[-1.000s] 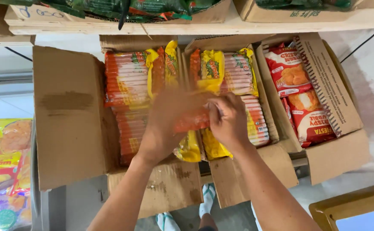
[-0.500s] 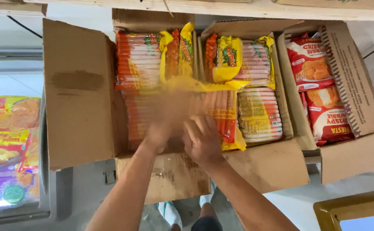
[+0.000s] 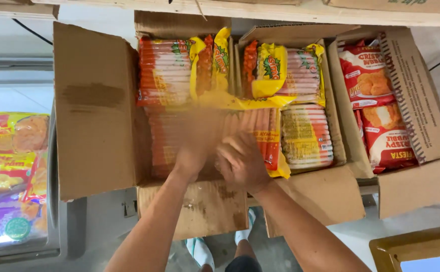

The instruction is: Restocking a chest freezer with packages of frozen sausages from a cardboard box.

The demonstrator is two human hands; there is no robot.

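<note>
From the head camera looking straight down, both hands are in the middle cardboard box [image 3: 99, 111], the one with its big flap folded out to the left. The left hand [image 3: 194, 151] is blurry, pressed down on a flat orange-and-yellow sausage pack [image 3: 260, 133] lying across the box, and I honestly can't tell if its fingers are gripping or just resting. The right hand [image 3: 242, 161] is just beside it, fingers curled and clenched on the near edge of that same pack. The pack sits on top of other rows of sausage packs [image 3: 164, 70] stacked at the far end of the box. Next box to the right [image 3: 325, 196] has more of the same, with a yellow-topped bundle [image 3: 273, 68] standing up and paler sausage rows [image 3: 305, 136] under it. Furthest right, another open box [image 3: 421, 181] holds red breaded-snack bags [image 3: 368, 75]. Off to the left there's a chest freezer [image 3: 53, 201] with colourful frozen packs [image 3: 8, 166] under its glass. A wooden shelf edge [image 3: 300, 12] runs along the top.
</note>
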